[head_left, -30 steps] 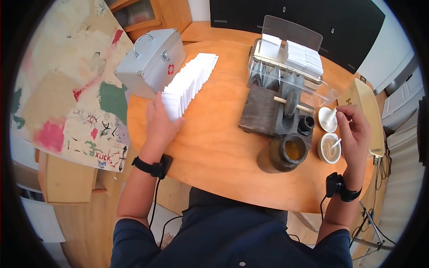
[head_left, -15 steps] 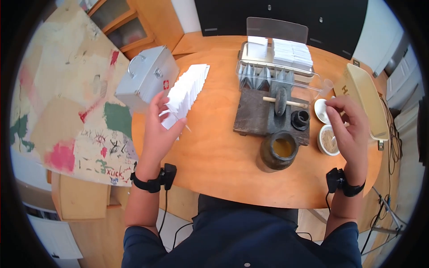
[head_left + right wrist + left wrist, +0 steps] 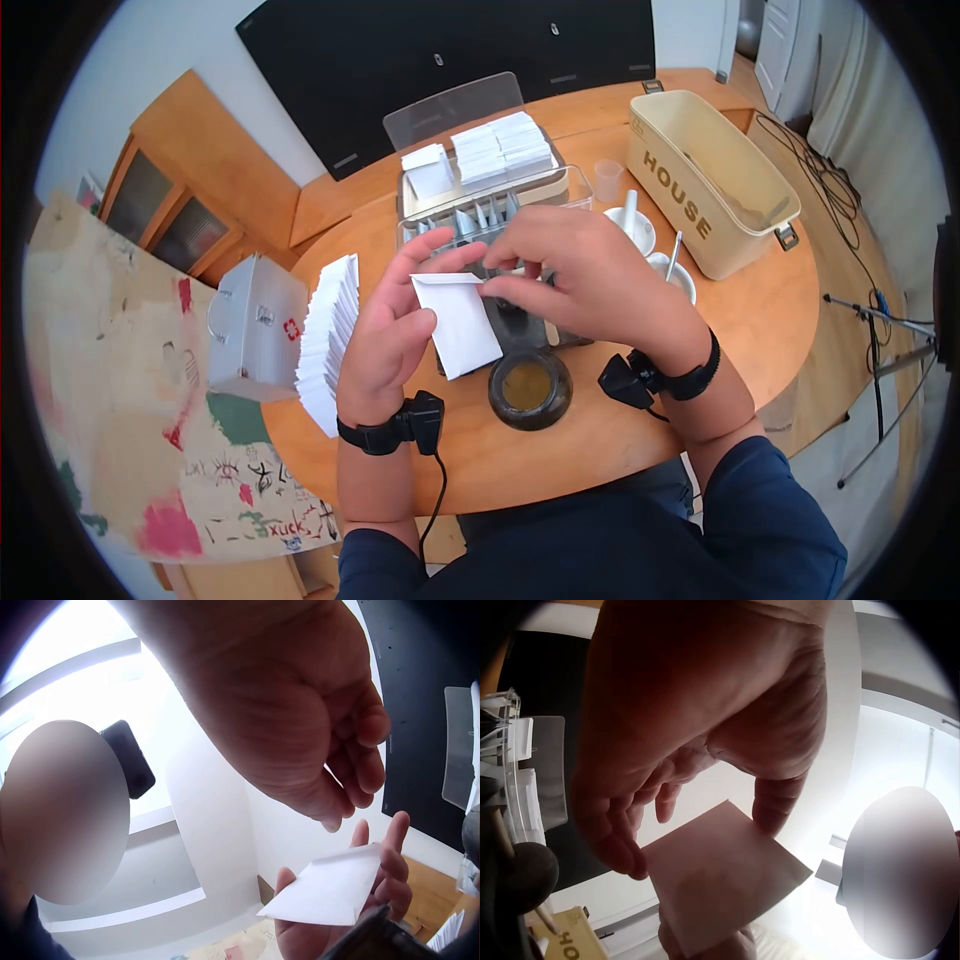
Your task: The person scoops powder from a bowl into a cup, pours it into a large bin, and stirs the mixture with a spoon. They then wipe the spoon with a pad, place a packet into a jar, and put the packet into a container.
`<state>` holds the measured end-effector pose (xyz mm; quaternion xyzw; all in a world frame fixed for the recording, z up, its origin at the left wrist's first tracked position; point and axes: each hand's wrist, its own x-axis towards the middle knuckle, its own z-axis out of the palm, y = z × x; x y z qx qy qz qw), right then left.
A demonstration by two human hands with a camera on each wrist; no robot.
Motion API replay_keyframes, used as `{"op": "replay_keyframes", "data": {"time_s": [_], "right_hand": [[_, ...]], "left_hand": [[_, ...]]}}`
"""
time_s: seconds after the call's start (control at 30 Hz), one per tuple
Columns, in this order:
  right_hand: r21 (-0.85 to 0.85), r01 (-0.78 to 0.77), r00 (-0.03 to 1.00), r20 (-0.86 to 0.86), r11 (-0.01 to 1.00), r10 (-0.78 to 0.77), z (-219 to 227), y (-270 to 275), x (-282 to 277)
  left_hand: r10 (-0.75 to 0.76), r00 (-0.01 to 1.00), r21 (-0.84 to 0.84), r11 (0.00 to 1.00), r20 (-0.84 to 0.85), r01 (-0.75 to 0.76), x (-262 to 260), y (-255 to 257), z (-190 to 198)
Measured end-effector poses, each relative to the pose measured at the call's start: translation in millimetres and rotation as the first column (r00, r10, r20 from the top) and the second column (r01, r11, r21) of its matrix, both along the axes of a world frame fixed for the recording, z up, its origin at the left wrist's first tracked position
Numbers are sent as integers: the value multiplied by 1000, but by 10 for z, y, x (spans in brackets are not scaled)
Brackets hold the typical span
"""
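Observation:
My left hand (image 3: 385, 330) holds a small white paper envelope (image 3: 458, 322) over the table, its thumb along one edge and fingers at the far side. The envelope's folded flap lies along the top edge. My right hand (image 3: 570, 265) hovers at the flap's right corner. Its thumb and index finger stand slightly apart in the head view, the other fingers curled. From the right wrist view, these fingertips (image 3: 331, 823) sit just off the envelope, with nothing seen between them. A long row of similar envelopes (image 3: 328, 340) leans on the table at left.
A silver case (image 3: 235, 340) with a red cross stands left. A dark jar (image 3: 530, 423) holds yellow-brown contents near the front. Behind the hands is a clear-lidded organizer (image 3: 420, 205) with white packets. White bowls (image 3: 645, 238) and a cream HOUSE bin (image 3: 675, 215) are right.
My left hand has drawn one envelope from the row and brought it to the middle. My right hand has left the white bowls and moved left to it. The head view has turned right.

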<state>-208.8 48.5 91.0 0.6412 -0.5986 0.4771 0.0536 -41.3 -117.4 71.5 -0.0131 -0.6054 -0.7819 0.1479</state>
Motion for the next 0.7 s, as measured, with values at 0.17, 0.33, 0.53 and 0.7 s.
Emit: {"op": "replay_keyframes", "data": {"time_s": [0.17, 0.33, 0.53, 0.7], "right_hand": [[-16, -45, 999, -29, 999, 45, -102, -78, -27], [-28, -43, 999, -33, 999, 43, -184, -218, -10], [39, 87, 995, 45, 995, -89, -176, -243, -43], [199, 174, 927, 296, 964, -229, -168, -232, -34]], "left_hand": [[-68, 997, 25, 997, 40, 67, -116, -32, -102], [-110, 993, 37, 993, 46, 108, -110, -66, -70], [-63, 997, 21, 998, 33, 62, -106, -242, -119], [423, 904, -447, 821, 59, -355, -114, -221, -123]]}}
